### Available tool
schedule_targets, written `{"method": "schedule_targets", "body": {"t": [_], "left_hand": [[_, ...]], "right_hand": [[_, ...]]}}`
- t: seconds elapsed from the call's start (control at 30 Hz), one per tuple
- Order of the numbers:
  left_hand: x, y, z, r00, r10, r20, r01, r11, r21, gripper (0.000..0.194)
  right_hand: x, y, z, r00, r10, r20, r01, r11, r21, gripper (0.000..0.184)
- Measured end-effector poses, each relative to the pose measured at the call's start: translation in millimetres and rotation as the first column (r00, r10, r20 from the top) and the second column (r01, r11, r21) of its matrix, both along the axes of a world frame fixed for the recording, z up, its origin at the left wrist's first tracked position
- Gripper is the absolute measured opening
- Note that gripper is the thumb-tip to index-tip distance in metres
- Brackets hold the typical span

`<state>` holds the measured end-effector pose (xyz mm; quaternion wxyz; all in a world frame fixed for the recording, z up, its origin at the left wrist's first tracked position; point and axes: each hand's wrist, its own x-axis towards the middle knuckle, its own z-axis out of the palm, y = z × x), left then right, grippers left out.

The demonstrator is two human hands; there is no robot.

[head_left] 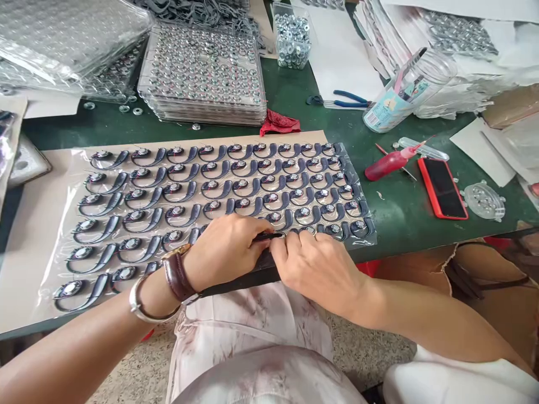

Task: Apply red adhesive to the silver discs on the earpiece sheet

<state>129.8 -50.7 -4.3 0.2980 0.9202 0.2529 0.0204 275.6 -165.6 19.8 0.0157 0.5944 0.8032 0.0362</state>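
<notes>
Near the front edge of the table, my left hand (pixel 231 241) is closed with thumb and fingertips pinching a small dark strap-like piece (pixel 264 236). My right hand (pixel 315 264) meets it, fingers curled around the other end of that piece; the hands partly cover it. Under and beyond them lies a clear plastic tray (pixel 63 224) holding many rows of dark curved bands (pixel 141 216), each with a round silver-topped part. The bands just in front of my fingers are partly hidden.
Stacked trays of round metal parts (pixel 206 73) stand behind, beside a box of metal rings (pixel 292 36). To the right are blue-handled pliers (pixel 351 100), a tilted clear jar (pixel 389 109), a red squeeze bottle (pixel 387 164), a red-cased phone (pixel 444 188) and a clear round dish (pixel 484 201).
</notes>
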Motion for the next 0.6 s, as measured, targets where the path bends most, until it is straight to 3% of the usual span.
{"method": "schedule_targets", "body": {"t": [0.13,0.2,0.27,0.33,0.43,0.53,0.57,0.6], "left_hand": [[0,0,0.5,1.0,0.009,-0.009,-0.009,1.0,-0.001,0.02],[-1,0,0.5,1.0,0.012,-0.004,-0.012,1.0,-0.014,0.019],[-2,-1,0.0,1.0,0.007,0.014,-0.006,0.999,-0.033,0.02],[-4,-1,-0.3,0.999,-0.001,0.036,0.003,0.999,-0.041,0.022],[-8,-3,2.0,0.998,0.002,0.068,-0.001,1.0,-0.015,0.023],[-14,-5,9.7,0.997,0.033,0.073,-0.034,0.999,0.019,0.023],[-17,-6,13.3,0.995,0.06,0.075,-0.063,0.997,0.04,0.022],[-19,-6,17.1,0.992,0.092,0.081,-0.098,0.993,0.063,0.021]], "right_hand": [[16,-11,10.8,0.992,0.006,0.126,-0.027,0.985,0.171,0.02],[32,-22,16.1,0.998,-0.041,0.051,0.028,0.971,0.237,0.018],[50,-33,17.5,0.983,-0.16,-0.092,0.182,0.926,0.332,0.014],[69,-41,13.7,0.907,-0.334,-0.257,0.41,0.842,0.352,0.012],[102,-48,0.4,0.726,-0.544,-0.421,0.677,0.673,0.299,0.024],[141,-50,-14.3,0.6,-0.669,-0.439,0.8,0.489,0.348,0.03],[152,-50,-17.5,0.595,-0.701,-0.393,0.798,0.456,0.394,0.033],[162,-49,-19.1,0.611,-0.726,-0.317,0.776,0.469,0.421,0.036]]}}
